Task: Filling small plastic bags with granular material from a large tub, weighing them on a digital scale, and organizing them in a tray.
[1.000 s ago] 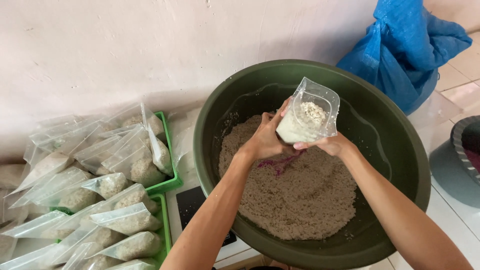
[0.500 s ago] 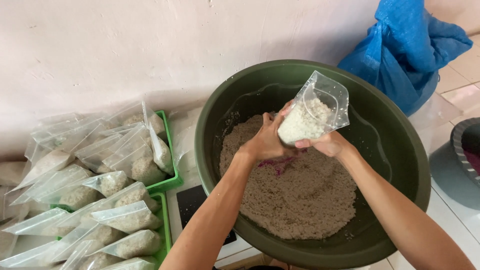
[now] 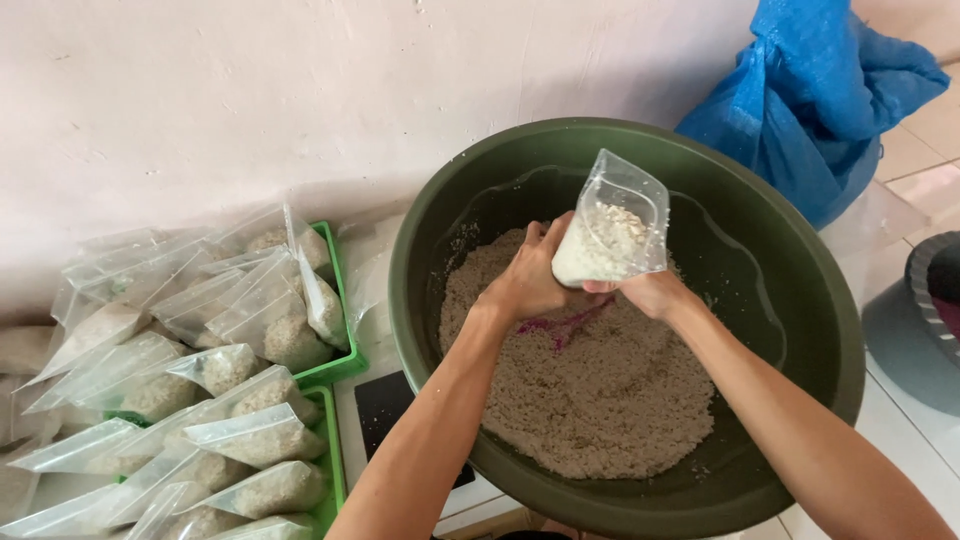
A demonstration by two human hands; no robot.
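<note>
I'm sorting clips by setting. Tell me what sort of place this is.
Probably a home food-packing spot on a tiled floor, not a factory. A big green basin of grain sits by the wall, filled clear bags fill green trays, and both hands hold a bag over the basin.

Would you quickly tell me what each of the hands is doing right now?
Left hand: closed on the clear plastic bag of pale grain.
Right hand: closed on the same bag from below.
</note>
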